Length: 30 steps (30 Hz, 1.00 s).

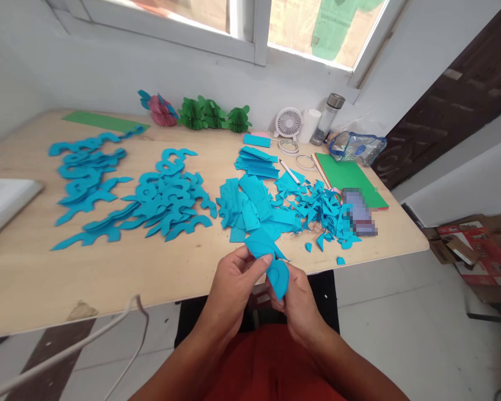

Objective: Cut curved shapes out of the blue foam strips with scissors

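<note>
My left hand (pixel 237 278) pinches a piece of blue paper (pixel 261 245) between thumb and fingers, just over the table's front edge. The paper has drawn curved lines, and its lower part ends in a rounded, partly cut flap (pixel 278 278). My right hand (pixel 298 298) is closed at the flap's right side, its fingers curled behind and beneath it. Whether a tool is in the right hand is hidden by the paper. Directly beyond the hands lies a loose pile of blue paper pieces (pixel 253 203), with many small blue offcuts (pixel 317 206) to its right.
Stacks of wavy blue cutouts (pixel 167 195) cover the table's left half. Behind stand green paper ornaments (pixel 211 114), a small fan (pixel 289 122) and a bottle (pixel 328 120). A white pen (pixel 290 171), green sheets (pixel 350 178) and a blurred phone-like object (pixel 359 211) lie right. A cable (pixel 79 337) crosses the lower left.
</note>
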### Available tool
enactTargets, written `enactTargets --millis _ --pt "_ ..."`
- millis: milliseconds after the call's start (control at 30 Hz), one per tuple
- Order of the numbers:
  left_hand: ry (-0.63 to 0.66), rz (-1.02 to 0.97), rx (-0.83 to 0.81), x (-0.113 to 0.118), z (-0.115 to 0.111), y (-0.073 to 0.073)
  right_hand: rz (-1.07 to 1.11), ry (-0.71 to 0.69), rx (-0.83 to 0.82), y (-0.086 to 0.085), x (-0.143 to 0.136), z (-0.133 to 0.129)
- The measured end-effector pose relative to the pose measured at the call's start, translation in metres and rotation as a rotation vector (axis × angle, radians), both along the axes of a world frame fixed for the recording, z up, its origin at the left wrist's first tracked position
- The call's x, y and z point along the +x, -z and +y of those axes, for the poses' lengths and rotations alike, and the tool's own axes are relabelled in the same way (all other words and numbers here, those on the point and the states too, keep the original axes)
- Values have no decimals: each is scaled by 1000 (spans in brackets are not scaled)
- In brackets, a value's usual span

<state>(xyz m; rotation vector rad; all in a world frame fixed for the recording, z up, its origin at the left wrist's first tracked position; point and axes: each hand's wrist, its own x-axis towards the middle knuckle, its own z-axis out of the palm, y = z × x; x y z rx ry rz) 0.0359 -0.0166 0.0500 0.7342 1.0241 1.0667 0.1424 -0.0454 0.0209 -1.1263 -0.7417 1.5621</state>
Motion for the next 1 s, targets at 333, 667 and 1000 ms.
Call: enactTargets --millis 333,667,1000 --pt "-20 63 -42 2 1 -4 -20 10 1 2 0 2" --pt "10 58 -28 -1 3 1 -56 -14 -11 4 3 1" --pt "19 70 -24 -3 3 1 -68 6 -44 2 0 1"
